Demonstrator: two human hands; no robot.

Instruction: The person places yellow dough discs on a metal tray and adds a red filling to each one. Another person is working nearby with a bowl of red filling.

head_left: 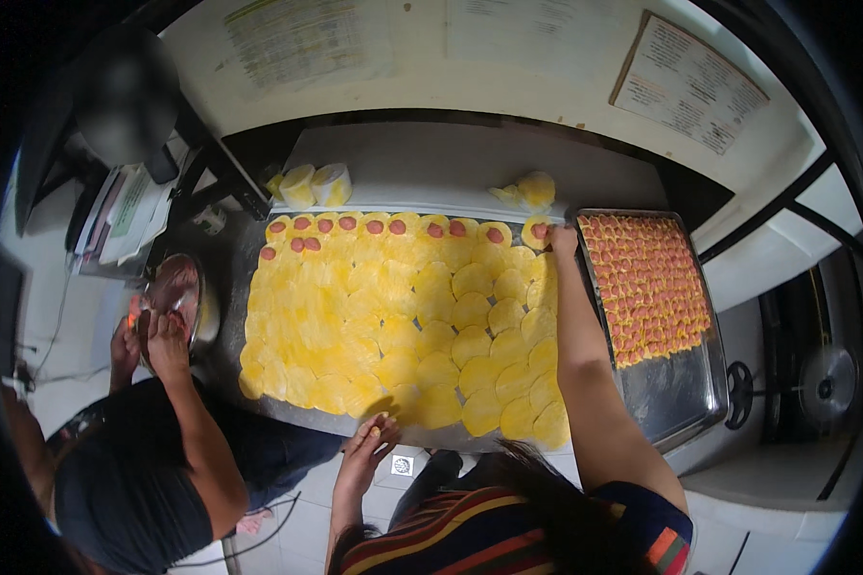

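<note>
Evidently, the broad sheet of thin, overlapping yellow dough rounds (374, 331) lies flat on the dark grey worktop (225, 287), its long axis running left to right, across the person's front. Small pinkish mounds of filling (397, 227) line its far edge, with three more just nearer at the left end. At the far right corner, the right hand (565, 241) touches a single yellow round topped with filling (531, 236); whether the fingers grip it I cannot tell. The left hand (371, 440) hovers at the near edge with fingertips drawn together; whether they hold anything is unclear.

The right forearm runs along the sheet's right edge, filling much of the narrow gap before the rectangular metal tray (666, 398). That tray's long axis points away from the person, its far end leaning left; rows of filled yellow pieces (647, 287) cover the far part, leaving bare metal nearest. More open room lies behind, around the yellow-white dough stacks (333, 186), and left, toward a co-worker's metal bowl (202, 302).
</note>
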